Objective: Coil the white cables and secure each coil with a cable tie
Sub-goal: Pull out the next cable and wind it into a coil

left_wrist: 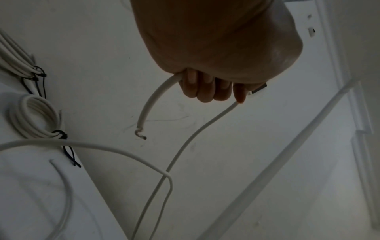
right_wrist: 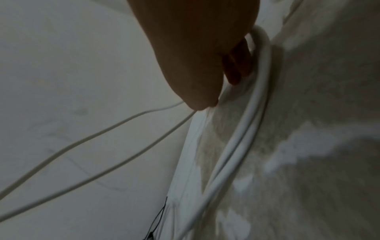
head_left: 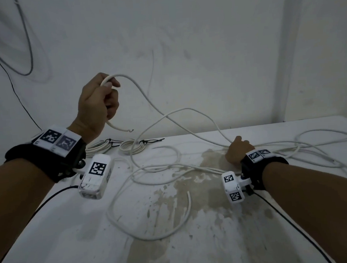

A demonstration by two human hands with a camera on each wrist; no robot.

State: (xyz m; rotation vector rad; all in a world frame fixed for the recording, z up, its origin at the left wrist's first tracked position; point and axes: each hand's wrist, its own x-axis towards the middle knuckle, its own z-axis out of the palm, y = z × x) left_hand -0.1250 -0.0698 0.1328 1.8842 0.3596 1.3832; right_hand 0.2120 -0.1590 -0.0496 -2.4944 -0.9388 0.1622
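Overhead, left hand [head_left: 98, 103] raised, fist round white cable [head_left: 146, 98] near frayed end; right hand [head_left: 239, 152] low on counter [head_left: 214, 239], curled on cable. Left wrist: tied coils [left_wrist: 35, 116] beyond hand. Right wrist: fingers [right_wrist: 238, 65] curled over cable.

My left hand [head_left: 97, 103] is raised, fingers curled tight; my right hand [head_left: 239, 151] sits low, fingers curled under.
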